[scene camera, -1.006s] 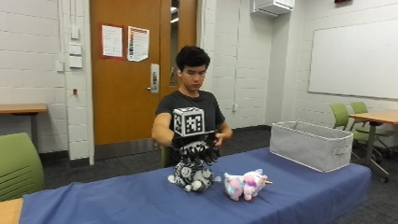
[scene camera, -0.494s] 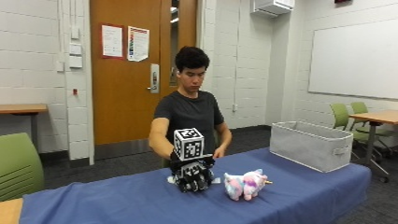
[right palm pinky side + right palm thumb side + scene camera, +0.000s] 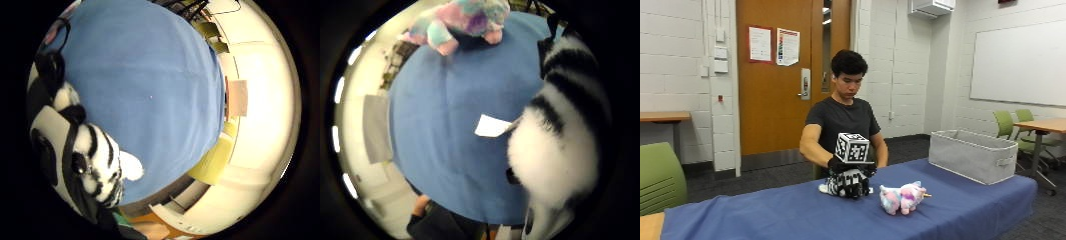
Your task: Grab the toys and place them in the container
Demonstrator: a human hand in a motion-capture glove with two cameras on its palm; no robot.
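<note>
A fuzzy black-and-white striped plush zebra (image 3: 848,183) sits on the worktop (image 3: 773,215), which is draped in smooth blue cloth. The gloved right hand (image 3: 848,167) comes down on it from above, forearm slanting from the shoulder, fingers curled over the toy's back in a grasp. In the palm views the zebra's soft pile fills the space next to the palm. At the zebra's 3 o'clock, just beside it, lies a pastel pink-and-blue plush unicorn (image 3: 901,198). A grey fabric rectangular container (image 3: 973,155) stands well apart toward 2 o'clock.
</note>
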